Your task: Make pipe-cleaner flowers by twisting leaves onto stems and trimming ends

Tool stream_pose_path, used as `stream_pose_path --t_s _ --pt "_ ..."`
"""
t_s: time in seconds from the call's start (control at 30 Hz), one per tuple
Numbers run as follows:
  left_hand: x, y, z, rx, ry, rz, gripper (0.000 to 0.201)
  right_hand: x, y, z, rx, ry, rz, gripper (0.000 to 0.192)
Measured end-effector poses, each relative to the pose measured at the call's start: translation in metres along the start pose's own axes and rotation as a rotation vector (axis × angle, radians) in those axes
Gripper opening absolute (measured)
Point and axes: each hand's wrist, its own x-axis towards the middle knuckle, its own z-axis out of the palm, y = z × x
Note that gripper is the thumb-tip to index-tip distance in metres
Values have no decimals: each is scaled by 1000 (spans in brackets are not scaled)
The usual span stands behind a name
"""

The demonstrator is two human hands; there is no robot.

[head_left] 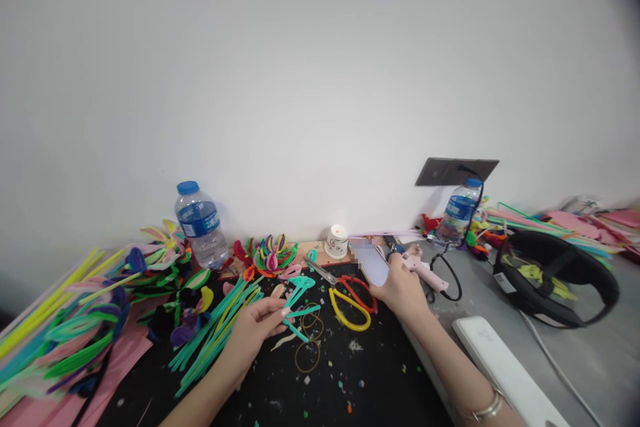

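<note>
My left hand [253,332] pinches teal pipe-cleaner pieces [299,312] above the black mat [350,373]. My right hand [400,288] rests at the mat's right edge, its fingers around a pale phone-like object [374,263] that is blurred. Just beyond it lies a pink glue gun [426,271] with a black cord. Scissors [323,273] with red and yellow handles [353,303] lie on the mat between my hands. A few brown rubber bands [307,355] lie near my left hand.
Bundles of green and yellow pipe cleaners [220,330] and bright pipe-cleaner flowers [267,257] crowd the left. Two water bottles [200,223] [457,210] and a small white cup [337,241] stand by the wall. A black headset [555,277] and white bar [505,367] lie right.
</note>
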Motion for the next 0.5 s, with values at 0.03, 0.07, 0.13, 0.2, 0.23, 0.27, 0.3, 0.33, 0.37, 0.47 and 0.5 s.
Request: stream_pose_path --t_s 0.03,0.07,0.13,0.2,0.23,0.27,0.3,0.33,0.37,0.47,0.5 --pt "-1 1 0 3 -1 0 28 2 -3 0 2 3 18 45" --pt "-2 1 0 3 -6 3 28 5 -6 0 0 1 32 45" --pt "-3 2 1 4 -14 12 28 8 -11 0 -2 -16 55 49" --pt "-3 2 1 9 -13 20 28 10 -15 0 -4 -45 67 55" --pt "-3 2 1 11 -13 24 28 11 -16 1 -6 -59 68 57" --pt "-3 1 0 14 -16 27 28 11 -17 2 -10 -67 67 60" --pt "-3 1 0 15 -20 31 28 12 -18 3 -16 -66 65 61" --pt "-2 1 0 16 -25 35 28 12 -18 4 -23 -60 64 63" --pt "-2 1 0 16 -28 39 28 12 -19 5 -32 -51 66 63" --pt "-3 3 1 12 -14 36 28 13 -20 9 -51 -20 71 64" --pt "-3 3 1 12 -11 34 28 13 -20 10 -53 -16 71 63"
